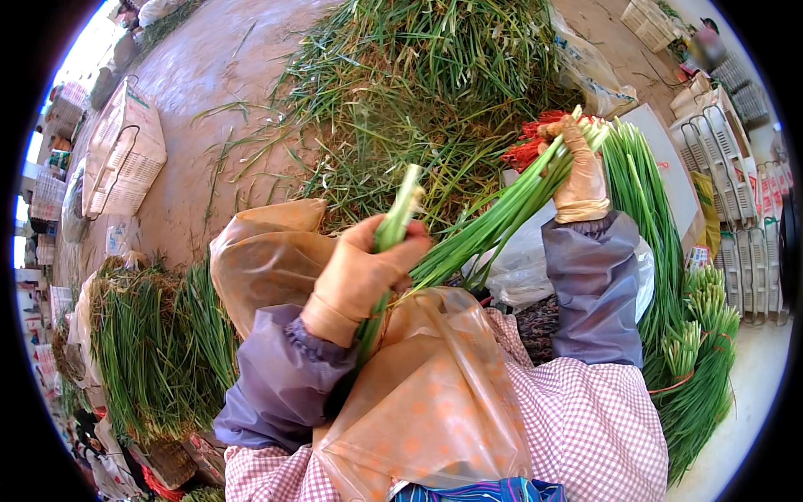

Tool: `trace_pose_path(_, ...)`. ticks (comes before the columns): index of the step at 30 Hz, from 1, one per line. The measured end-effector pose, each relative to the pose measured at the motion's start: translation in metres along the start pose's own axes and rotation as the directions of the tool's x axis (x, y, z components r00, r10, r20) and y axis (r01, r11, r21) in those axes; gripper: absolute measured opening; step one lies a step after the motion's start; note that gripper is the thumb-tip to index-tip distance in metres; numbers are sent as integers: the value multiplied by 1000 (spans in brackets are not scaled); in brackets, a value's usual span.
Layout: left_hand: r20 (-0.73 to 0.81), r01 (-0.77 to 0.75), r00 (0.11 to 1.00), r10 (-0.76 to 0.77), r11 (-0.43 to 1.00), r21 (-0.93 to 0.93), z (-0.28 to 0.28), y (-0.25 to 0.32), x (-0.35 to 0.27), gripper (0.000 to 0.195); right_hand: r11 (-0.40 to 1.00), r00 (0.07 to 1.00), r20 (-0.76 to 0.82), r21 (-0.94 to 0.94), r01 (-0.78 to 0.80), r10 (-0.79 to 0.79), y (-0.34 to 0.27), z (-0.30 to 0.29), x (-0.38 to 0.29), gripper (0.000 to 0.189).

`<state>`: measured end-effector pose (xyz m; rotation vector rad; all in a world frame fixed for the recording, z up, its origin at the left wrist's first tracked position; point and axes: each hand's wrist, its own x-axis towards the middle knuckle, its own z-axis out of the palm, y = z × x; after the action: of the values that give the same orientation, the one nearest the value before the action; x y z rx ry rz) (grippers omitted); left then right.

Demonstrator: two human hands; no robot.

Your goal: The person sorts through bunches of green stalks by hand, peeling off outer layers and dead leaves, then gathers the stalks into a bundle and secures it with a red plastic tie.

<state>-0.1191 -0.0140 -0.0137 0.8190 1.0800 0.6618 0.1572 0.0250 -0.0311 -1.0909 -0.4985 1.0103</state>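
Observation:
My left hand (354,282), in a thin glove, grips a small bunch of garlic chives (395,219) above my lap. The pale cut ends point up from the fist and the green leaves hang below the wrist. Gloved and soiled at the fingers, my right hand (582,172) is closed around a larger chive bunch (495,219). Its pale ends stick out past the fingers, while its leaves slant down towards my left hand. Red ties (533,135) lie close beside my right hand. A translucent plastic apron (433,389) covers my lap.
A heap of loose leaves (414,81) spreads ahead. Long chives (649,219) lie at right, above tied bundles (709,332). At left are untrimmed chives (157,345) and a white plastic crate (125,150). Stacked crates (721,163) and a person (707,47) are at far right.

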Motion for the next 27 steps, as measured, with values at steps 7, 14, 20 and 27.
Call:
trace_pose_path(7,41,-220,975,219,913,343,23,-31,24,26,998,999,30,-64,-9,11,10,5,-6,23)
trace_pose_path(14,-59,-1,998,6,996,93,0,7,24,9,999,986,161,4,-36,35,25,5,-6,25)
trace_pose_path(20,-83,-190,971,223,937,294,-13,52,17,5,983,964,243,-167,-70,110,26,19,-21,21)
trace_pose_path(27,-178,-326,888,423,854,405,-46,83,14,5,916,701,599,-337,-220,388,16,24,-38,22)
